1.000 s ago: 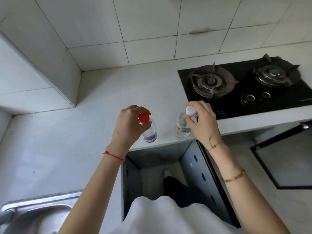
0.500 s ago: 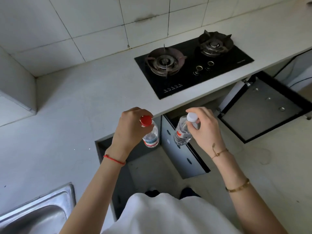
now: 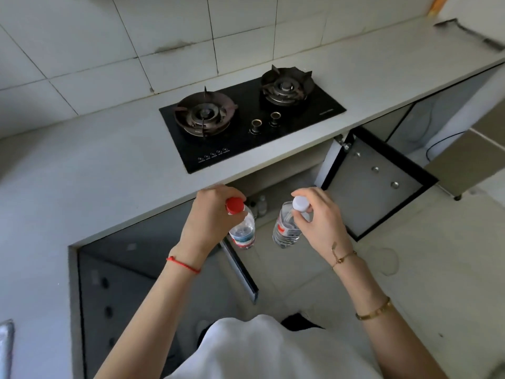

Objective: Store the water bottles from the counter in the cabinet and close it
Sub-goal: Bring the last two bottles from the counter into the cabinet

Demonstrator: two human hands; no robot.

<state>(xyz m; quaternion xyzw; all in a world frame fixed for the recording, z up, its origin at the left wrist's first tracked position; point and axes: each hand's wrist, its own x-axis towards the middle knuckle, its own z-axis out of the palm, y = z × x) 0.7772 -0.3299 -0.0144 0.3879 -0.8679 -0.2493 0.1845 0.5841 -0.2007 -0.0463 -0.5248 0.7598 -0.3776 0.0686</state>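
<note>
Bottles in transit: red-capped bottle [image 3: 241,228] clasped by left hand [image 3: 210,220], white-capped bottle [image 3: 287,228] by right hand [image 3: 319,214], both clear of the counter [image 3: 109,165] before the open cabinet [image 3: 278,184]; stowing and door [image 3: 374,181] closure outstanding.

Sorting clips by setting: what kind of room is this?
Most likely a home kitchen: a two-burner gas hob set in a counter, tiled wall behind, open cabinets underneath.
</note>
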